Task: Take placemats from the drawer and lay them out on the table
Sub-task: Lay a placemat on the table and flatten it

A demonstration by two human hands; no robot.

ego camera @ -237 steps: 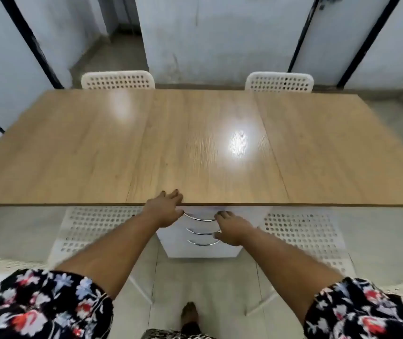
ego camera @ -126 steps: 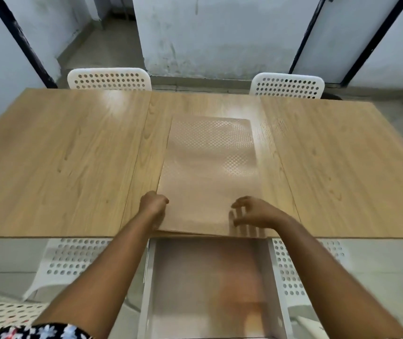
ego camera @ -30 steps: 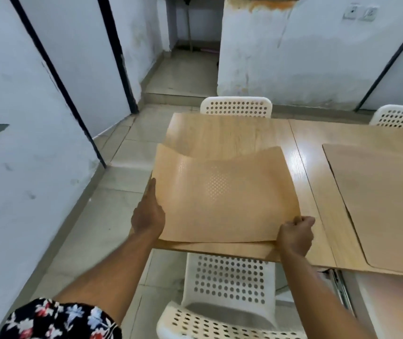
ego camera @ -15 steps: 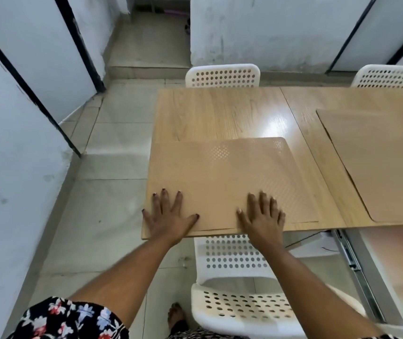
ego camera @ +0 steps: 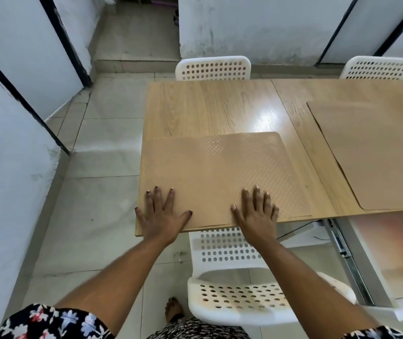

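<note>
A tan textured placemat lies flat on the near left corner of the wooden table. My left hand presses its near left edge with fingers spread flat. My right hand rests flat on its near right part. Another edge shows just under the mat's near side, perhaps a second mat. A larger tan placemat lies on the table to the right. The open drawer sticks out from under the table at the right, with a tan sheet inside.
A white perforated chair stands right below my hands, tucked partly under the table. Two more white chairs stand at the far side. Tiled floor and a white wall lie to the left. My foot shows below.
One second ago I held the curved placemat up by its near corners. It now lies flat on the table corner with both palms pressed on it, barely shifted in the last half second.
</note>
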